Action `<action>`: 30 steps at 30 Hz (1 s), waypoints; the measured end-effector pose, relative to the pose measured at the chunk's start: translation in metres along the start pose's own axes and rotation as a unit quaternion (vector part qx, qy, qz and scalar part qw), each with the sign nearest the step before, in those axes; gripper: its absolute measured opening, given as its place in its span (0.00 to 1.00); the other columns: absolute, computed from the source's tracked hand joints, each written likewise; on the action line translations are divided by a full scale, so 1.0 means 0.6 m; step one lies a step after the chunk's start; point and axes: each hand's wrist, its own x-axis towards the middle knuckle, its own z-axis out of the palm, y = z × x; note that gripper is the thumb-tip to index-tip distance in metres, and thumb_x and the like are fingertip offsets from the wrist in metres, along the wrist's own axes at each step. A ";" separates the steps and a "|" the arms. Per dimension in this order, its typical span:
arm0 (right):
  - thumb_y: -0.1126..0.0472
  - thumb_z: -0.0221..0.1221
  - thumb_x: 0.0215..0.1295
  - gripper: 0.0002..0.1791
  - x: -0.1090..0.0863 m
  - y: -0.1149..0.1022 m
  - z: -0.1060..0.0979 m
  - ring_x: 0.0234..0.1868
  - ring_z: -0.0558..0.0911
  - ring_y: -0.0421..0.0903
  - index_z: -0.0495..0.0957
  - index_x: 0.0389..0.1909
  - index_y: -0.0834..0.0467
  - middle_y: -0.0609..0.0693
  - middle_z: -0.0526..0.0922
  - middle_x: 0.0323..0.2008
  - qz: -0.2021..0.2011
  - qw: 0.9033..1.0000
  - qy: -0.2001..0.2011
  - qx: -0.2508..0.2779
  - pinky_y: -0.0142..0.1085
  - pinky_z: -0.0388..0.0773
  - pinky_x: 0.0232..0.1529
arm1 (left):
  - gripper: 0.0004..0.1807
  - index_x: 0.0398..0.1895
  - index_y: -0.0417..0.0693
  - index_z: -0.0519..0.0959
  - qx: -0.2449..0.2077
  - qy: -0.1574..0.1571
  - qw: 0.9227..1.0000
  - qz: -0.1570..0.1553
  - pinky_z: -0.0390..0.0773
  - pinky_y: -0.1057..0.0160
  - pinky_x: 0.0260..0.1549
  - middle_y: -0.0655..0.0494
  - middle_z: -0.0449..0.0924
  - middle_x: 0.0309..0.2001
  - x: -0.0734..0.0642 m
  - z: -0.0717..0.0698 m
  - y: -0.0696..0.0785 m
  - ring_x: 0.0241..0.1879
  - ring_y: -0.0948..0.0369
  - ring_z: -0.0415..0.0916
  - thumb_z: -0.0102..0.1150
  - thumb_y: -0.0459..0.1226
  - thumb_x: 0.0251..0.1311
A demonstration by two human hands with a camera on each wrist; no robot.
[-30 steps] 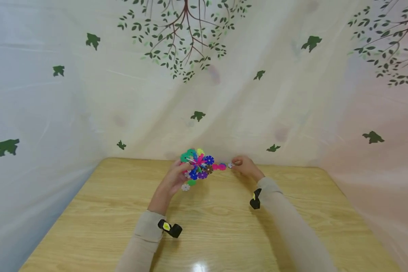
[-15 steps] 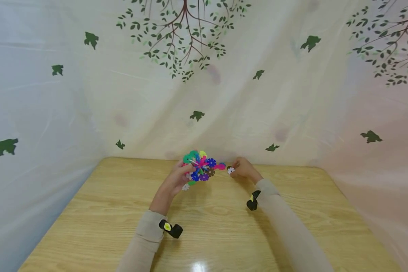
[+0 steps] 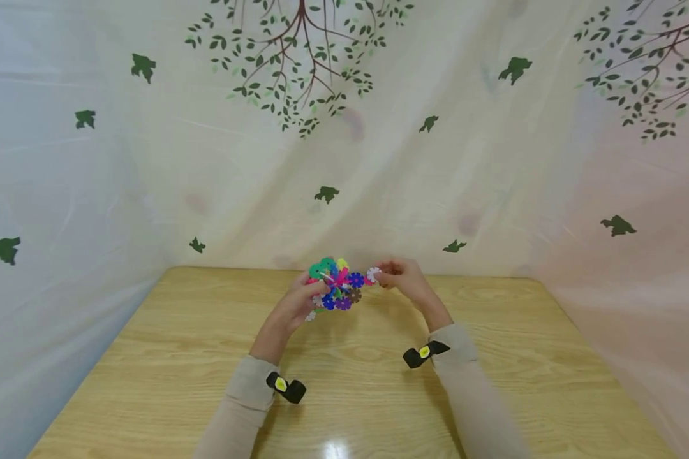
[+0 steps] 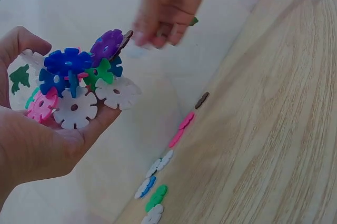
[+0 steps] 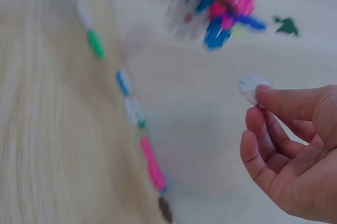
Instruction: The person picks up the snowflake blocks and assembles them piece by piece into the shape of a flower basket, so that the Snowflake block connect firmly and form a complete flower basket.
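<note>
My left hand (image 3: 291, 305) holds a cluster of slotted plastic flower discs (image 3: 342, 303) above the far part of the table. Blue, purple, green, pink, brown and white discs are joined in it at various angles. In the left wrist view the cluster (image 4: 67, 62) sits against the palm and fingers, which hide part of it. Just right of the cluster, my right hand (image 3: 409, 279) pinches one white disc (image 3: 373, 275) between thumb and index finger. The right wrist view shows this white disc (image 5: 249, 84) apart from the cluster, with the other fingers loosely bent.
Loose discs lie in a row along the far edge of the wooden table (image 3: 344, 370), among them a pink disc (image 4: 184, 123), a green disc (image 4: 157, 196) and a brown disc (image 5: 165, 209). Behind that edge hangs a pale curtain (image 3: 252, 191) printed with leaves and birds.
My right hand has lifted the white disc from near the table's far edge and moved it left towards the cluster, its wrist turning. The left hand has stayed nearly still with the cluster.
</note>
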 end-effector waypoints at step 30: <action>0.63 0.68 0.66 0.08 -0.025 -0.061 0.083 0.36 0.82 0.39 0.85 0.39 0.64 0.62 0.86 0.37 -0.152 0.978 0.141 -0.001 0.27 0.81 0.33 | 0.37 0.74 0.35 0.61 -0.026 0.015 1.000 -0.006 0.83 0.65 0.42 0.57 0.81 0.46 -0.005 0.023 -0.003 0.42 0.63 0.81 0.51 0.28 0.57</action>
